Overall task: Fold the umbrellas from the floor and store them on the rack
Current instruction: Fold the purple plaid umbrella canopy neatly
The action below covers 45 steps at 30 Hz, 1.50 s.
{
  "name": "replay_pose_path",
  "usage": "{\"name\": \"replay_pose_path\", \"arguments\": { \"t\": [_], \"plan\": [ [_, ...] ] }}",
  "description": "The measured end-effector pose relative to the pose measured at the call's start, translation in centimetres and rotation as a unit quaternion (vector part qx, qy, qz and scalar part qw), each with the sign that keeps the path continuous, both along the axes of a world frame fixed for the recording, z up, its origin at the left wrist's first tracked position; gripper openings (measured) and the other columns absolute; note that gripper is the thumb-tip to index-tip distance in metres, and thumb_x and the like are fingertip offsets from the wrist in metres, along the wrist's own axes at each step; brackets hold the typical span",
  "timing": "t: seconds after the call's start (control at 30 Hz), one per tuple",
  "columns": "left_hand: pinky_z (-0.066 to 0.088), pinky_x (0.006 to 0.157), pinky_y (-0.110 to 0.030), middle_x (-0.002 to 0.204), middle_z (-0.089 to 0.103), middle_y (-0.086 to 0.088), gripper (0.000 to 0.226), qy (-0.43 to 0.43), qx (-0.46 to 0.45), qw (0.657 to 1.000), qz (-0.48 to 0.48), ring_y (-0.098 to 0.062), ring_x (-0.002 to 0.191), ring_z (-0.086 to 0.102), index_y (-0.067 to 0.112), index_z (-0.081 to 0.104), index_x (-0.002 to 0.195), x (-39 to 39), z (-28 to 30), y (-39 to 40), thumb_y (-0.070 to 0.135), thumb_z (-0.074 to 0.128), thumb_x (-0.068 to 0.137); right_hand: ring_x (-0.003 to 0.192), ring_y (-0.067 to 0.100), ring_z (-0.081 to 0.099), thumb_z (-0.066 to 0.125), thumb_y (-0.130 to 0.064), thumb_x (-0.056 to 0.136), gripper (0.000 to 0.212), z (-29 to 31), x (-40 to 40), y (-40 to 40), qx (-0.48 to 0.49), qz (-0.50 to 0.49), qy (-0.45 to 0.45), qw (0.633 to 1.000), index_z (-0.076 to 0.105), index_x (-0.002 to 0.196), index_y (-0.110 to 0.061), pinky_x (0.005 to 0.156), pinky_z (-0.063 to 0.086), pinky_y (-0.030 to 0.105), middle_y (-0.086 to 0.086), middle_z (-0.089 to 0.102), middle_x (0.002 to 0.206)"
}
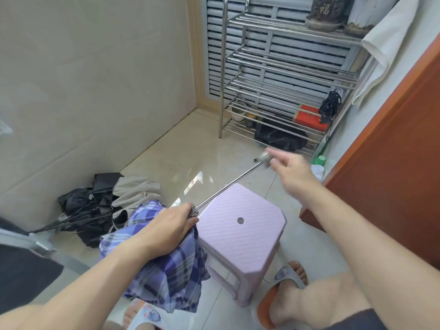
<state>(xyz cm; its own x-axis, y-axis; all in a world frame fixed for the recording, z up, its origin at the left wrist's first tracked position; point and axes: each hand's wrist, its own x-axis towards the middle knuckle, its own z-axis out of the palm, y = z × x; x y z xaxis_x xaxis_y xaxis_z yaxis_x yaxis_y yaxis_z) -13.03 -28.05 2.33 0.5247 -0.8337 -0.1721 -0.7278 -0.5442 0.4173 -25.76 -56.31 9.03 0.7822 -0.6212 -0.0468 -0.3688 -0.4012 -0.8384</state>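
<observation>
Gripping the gathered canopy of a plaid umbrella (pixel 166 265), the left hand (pixel 166 225) holds it above the floor beside a pink stool (pixel 240 225). The right hand (pixel 292 172) grasps the handle (pixel 264 158) of the extended shaft (pixel 228 185), near the rack (pixel 285 67).

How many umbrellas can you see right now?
3, maybe more: plaid umbrella held in both hands, black umbrella heaped on the floor by the wall, another hanging at the rack's right end.

Glossy floor tiles (pixel 188 148), shiny metal rack (pixel 281 91), seemingly plastic stool (pixel 240 225).
</observation>
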Motion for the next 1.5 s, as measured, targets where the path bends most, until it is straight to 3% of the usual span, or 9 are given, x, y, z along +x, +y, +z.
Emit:
{"name": "replay_pose_path", "arguments": {
  "t": [0.13,0.27,0.53,0.63,0.77,1.0,1.2,1.37,1.5],
  "plan": [
    [0.035,0.085,-0.039,0.102,0.061,-0.005,0.057,-0.031,-0.018,0.999,0.001,-0.034,0.103,0.056,0.020,0.024,0.158,0.0,1.5,-1.7,0.039,0.043,0.107,0.105,0.000,0.068,0.066,-0.008,0.096,0.039,-1.7,0.4,5.0,0.033,0.072,-0.009,0.997,0.066,0.133,-0.020,0.108,0.045,0.022,-0.012,0.075,0.110],
    [0.029,0.079,-0.035,0.080,0.044,0.006,0.076,-0.029,-0.039,0.999,-0.006,-0.026,0.083,0.046,0.025,-0.007,0.163,-0.1,2.4,-2.0,0.036,0.044,0.108,0.101,0.006,0.072,0.073,-0.002,0.089,0.036,-0.6,0.7,4.3,0.086,0.034,-0.074,0.993,0.074,0.121,-0.018,0.105,0.052,0.033,-0.005,0.078,0.103],
    [0.039,0.090,-0.035,0.103,0.063,0.000,0.086,0.034,-0.096,0.994,-0.049,-0.021,0.094,0.054,0.043,-0.020,0.156,-1.2,4.1,-3.1,0.033,0.049,0.106,0.094,0.027,0.075,0.084,-0.026,0.070,0.030,-0.9,0.5,7.4,0.155,0.147,-0.054,0.975,0.076,0.099,-0.031,0.078,0.051,0.076,0.002,0.078,0.096],
    [0.041,0.100,-0.039,0.124,0.065,0.005,0.087,0.055,-0.118,0.989,-0.074,-0.015,0.105,0.055,0.046,-0.022,0.155,-1.6,4.4,-3.2,0.033,0.050,0.106,0.086,0.021,0.074,0.084,-0.006,0.077,0.026,-1.0,0.5,7.5,0.160,0.177,-0.046,0.970,0.074,0.094,-0.022,0.086,0.059,0.054,0.003,0.077,0.089],
    [0.038,0.103,-0.031,0.139,0.061,0.008,0.094,0.079,-0.098,0.990,-0.061,-0.017,0.118,0.056,0.054,-0.021,0.151,-1.9,5.0,-3.4,0.030,0.057,0.104,0.077,0.010,0.069,0.078,-0.001,0.084,0.023,-1.1,0.5,7.8,0.124,0.202,-0.014,0.971,0.071,0.097,-0.019,0.064,0.051,0.016,0.000,0.074,0.084],
    [0.044,0.096,-0.033,0.110,0.065,0.004,0.088,0.110,-0.110,0.988,-0.003,-0.020,0.104,0.062,0.049,-0.006,0.157,-2.2,5.0,-4.6,0.044,0.060,0.099,0.095,0.026,0.072,0.068,-0.020,0.092,0.028,-0.5,0.7,7.2,0.153,0.209,0.003,0.966,0.068,0.116,-0.034,0.091,0.057,0.054,-0.001,0.076,0.101],
    [0.038,0.112,-0.041,0.152,0.049,0.005,0.114,-0.008,-0.013,1.000,0.006,-0.019,0.140,0.043,0.039,0.011,0.160,-1.2,5.5,-3.4,0.095,0.050,0.068,0.081,0.018,0.067,0.065,-0.003,0.096,0.018,1.0,0.0,4.5,0.226,0.113,-0.048,0.966,0.067,0.113,-0.009,0.071,0.056,0.024,0.018,0.074,0.101],
    [0.045,0.071,-0.039,0.105,0.068,0.000,0.042,-0.076,0.011,0.996,0.033,-0.033,0.101,0.063,0.026,0.043,0.113,-2.6,4.2,-4.4,0.058,0.060,0.090,0.083,0.018,0.070,0.067,-0.006,0.096,0.020,1.0,-0.6,4.9,0.227,0.132,-0.041,0.964,0.067,0.115,-0.010,0.074,0.056,0.025,0.014,0.076,0.102],
    [0.042,0.067,-0.039,0.100,0.063,0.001,0.025,-0.115,-0.014,0.993,0.011,-0.034,0.095,0.060,0.023,0.039,0.099,-2.3,4.4,-4.5,0.043,0.054,0.098,0.096,0.007,0.073,0.072,-0.022,0.094,0.024,2.2,-1.1,3.4,0.127,0.187,0.041,0.973,0.068,0.118,-0.022,0.091,0.053,0.028,-0.006,0.079,0.100]
  ]
}}
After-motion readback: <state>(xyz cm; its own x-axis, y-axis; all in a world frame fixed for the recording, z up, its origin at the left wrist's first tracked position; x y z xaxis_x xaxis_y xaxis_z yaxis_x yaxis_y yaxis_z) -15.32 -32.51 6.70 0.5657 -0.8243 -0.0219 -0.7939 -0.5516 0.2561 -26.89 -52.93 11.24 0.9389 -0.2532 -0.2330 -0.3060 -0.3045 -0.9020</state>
